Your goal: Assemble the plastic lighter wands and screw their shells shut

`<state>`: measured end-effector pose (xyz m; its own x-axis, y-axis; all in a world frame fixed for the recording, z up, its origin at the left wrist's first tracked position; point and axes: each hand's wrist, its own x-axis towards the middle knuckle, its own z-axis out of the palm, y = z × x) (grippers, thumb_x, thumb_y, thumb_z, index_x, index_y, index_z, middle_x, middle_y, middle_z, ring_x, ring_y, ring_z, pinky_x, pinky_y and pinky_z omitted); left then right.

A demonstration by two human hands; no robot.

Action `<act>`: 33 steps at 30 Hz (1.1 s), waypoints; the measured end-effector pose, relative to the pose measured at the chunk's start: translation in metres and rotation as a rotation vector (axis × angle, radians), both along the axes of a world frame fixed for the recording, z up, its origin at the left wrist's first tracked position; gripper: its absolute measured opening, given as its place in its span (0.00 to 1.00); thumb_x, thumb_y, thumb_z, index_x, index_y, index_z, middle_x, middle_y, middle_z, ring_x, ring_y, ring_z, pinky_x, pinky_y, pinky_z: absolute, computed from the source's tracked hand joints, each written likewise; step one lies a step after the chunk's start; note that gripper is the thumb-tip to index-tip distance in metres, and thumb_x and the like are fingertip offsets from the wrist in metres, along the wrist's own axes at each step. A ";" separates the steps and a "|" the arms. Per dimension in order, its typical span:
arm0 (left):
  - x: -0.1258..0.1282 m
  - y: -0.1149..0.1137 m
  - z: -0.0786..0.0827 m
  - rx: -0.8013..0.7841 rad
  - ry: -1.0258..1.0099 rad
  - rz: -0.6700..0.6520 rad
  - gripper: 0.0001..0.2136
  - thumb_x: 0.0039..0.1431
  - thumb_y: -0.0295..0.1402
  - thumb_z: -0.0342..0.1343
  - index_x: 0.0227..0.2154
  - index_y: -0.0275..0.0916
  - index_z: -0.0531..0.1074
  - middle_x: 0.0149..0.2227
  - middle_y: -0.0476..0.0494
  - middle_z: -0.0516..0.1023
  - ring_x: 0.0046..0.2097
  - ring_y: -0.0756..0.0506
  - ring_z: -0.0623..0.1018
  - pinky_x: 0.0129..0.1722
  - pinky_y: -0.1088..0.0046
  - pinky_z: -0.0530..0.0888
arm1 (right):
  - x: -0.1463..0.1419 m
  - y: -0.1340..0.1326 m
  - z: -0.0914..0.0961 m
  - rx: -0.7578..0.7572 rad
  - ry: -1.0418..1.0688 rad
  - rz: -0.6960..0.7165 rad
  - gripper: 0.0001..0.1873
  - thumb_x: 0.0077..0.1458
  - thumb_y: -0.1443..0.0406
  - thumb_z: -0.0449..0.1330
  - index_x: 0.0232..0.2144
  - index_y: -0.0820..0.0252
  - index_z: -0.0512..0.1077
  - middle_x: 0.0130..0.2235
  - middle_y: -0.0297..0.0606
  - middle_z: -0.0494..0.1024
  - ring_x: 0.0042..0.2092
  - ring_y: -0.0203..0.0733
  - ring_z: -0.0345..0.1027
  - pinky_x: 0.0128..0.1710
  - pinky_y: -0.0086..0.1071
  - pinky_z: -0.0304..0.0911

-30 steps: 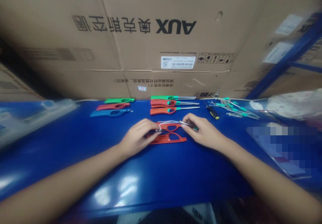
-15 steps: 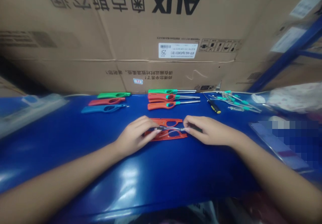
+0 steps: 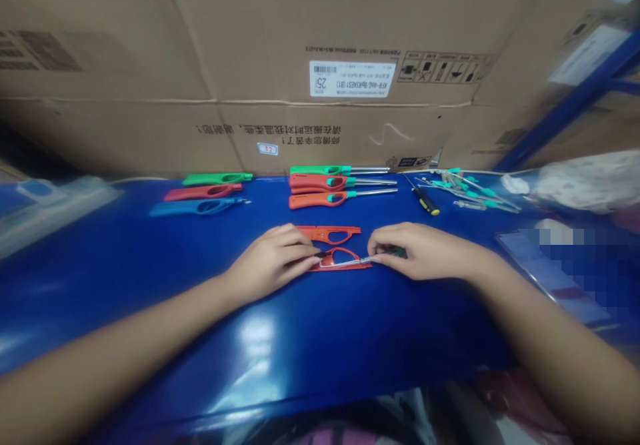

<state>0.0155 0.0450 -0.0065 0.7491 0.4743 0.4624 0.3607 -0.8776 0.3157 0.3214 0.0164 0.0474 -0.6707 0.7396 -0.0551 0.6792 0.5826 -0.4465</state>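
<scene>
The left hand (image 3: 270,255) pinches a black part (image 3: 324,254) and the right hand (image 3: 411,250) a metal-ended piece (image 3: 367,260) at an orange lighter-handle half (image 3: 345,269) on a blue table (image 3: 400,338), where a tug could detach the white wire (image 3: 338,264).

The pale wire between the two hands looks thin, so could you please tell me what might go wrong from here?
The left hand holds a small dark part toward one end of the pale wire, the right hand a metal piece toward the other; pulling apart might strain it. The wire appears to run over the near orange casing half, whose edge could snag it.
</scene>
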 end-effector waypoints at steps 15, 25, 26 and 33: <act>0.000 -0.001 -0.002 0.031 0.034 0.037 0.09 0.68 0.36 0.56 0.43 0.40 0.79 0.39 0.44 0.80 0.41 0.46 0.78 0.43 0.68 0.71 | -0.001 -0.002 0.005 0.036 -0.041 0.024 0.06 0.62 0.68 0.59 0.35 0.56 0.76 0.38 0.35 0.80 0.38 0.39 0.72 0.37 0.31 0.60; 0.001 -0.002 -0.002 0.025 0.023 0.031 0.10 0.69 0.36 0.54 0.42 0.40 0.79 0.38 0.43 0.80 0.41 0.46 0.78 0.45 0.68 0.73 | 0.001 -0.005 0.008 0.107 -0.099 0.011 0.09 0.62 0.66 0.59 0.30 0.56 0.77 0.32 0.35 0.79 0.33 0.39 0.72 0.32 0.32 0.58; 0.001 -0.002 -0.001 0.031 0.026 0.029 0.10 0.69 0.36 0.54 0.42 0.39 0.79 0.38 0.43 0.80 0.41 0.46 0.78 0.45 0.68 0.73 | 0.000 -0.006 0.008 0.102 -0.095 0.019 0.10 0.62 0.66 0.58 0.29 0.56 0.77 0.31 0.34 0.79 0.32 0.38 0.72 0.32 0.32 0.58; 0.003 -0.002 0.000 0.035 0.048 0.030 0.09 0.69 0.35 0.54 0.42 0.39 0.79 0.38 0.43 0.79 0.41 0.45 0.78 0.44 0.68 0.72 | -0.007 -0.012 0.009 0.135 -0.167 0.016 0.11 0.63 0.67 0.57 0.28 0.57 0.74 0.30 0.35 0.77 0.31 0.38 0.70 0.31 0.32 0.55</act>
